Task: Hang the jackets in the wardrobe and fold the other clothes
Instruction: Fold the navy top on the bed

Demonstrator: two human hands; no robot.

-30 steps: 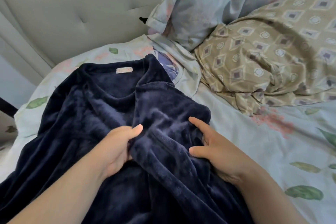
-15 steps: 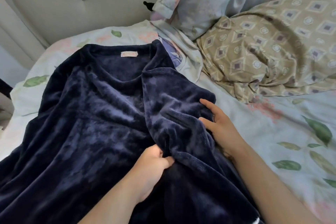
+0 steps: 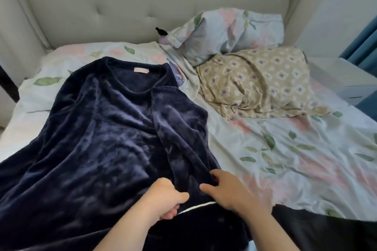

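Both hands have slid down the fleece [image 3: 106, 138] toward its hem, drawing the folded flap longer. The fleece is spread over the left and centre of the frame, collar uppermost, on the sheet [image 3: 285, 159]. At lower centre the left hand [image 3: 163, 197] clutches a bunch of it. Just right of that, the right hand [image 3: 230, 191] pinches the flap's edge. The plush pile looks slippery, so uneven pulling could drag the fold askew.
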